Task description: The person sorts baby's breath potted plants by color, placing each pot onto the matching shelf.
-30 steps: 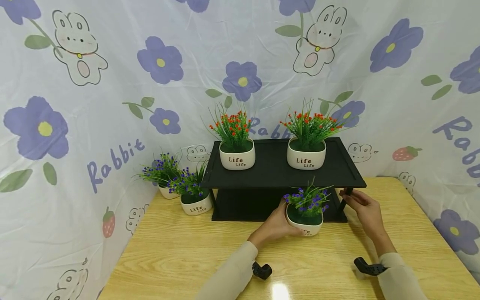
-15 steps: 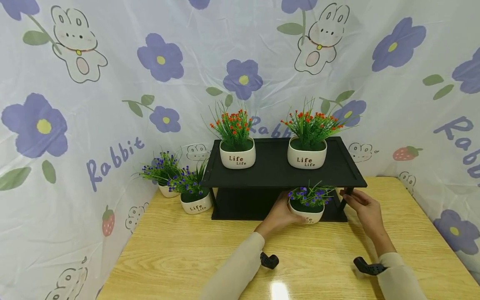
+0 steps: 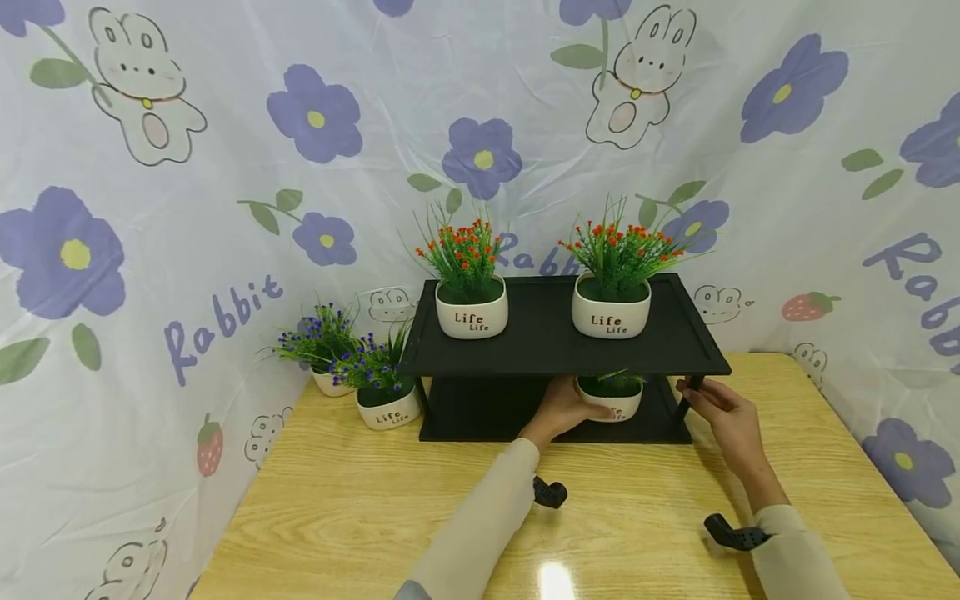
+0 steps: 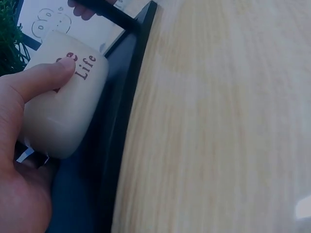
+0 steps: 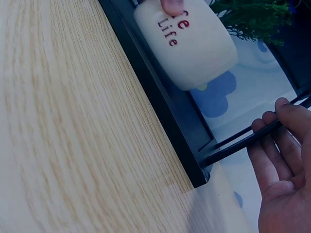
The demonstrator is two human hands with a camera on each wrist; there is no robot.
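Note:
My left hand (image 3: 561, 410) grips a white "Life" flowerpot (image 3: 627, 398), thumb across its printed front. The pot is between the two tiers of a black shelf (image 3: 525, 354), above the lower board; most of its plant is hidden under the upper tier. In the left wrist view, the thumb of the left hand (image 4: 24, 145) lies over the lettering. My right hand (image 3: 729, 423) holds the shelf's front right post (image 3: 686, 400). In the right wrist view, the thumb and fingers of that hand (image 5: 286, 160) pinch the black post (image 5: 238, 145).
Two white pots with orange flowers, one left (image 3: 472, 320) and one right (image 3: 611, 319), stand on the upper tier. Left of the shelf, two pots with purple flowers (image 3: 388, 411) (image 3: 330, 383) stand on the wooden table (image 3: 337, 500). A patterned cloth (image 3: 405, 75) hangs behind.
The left hand has moved the held pot back from the shelf's front into the space between the tiers, so its purple flowers have gone from the head view. The right hand stays on the post.

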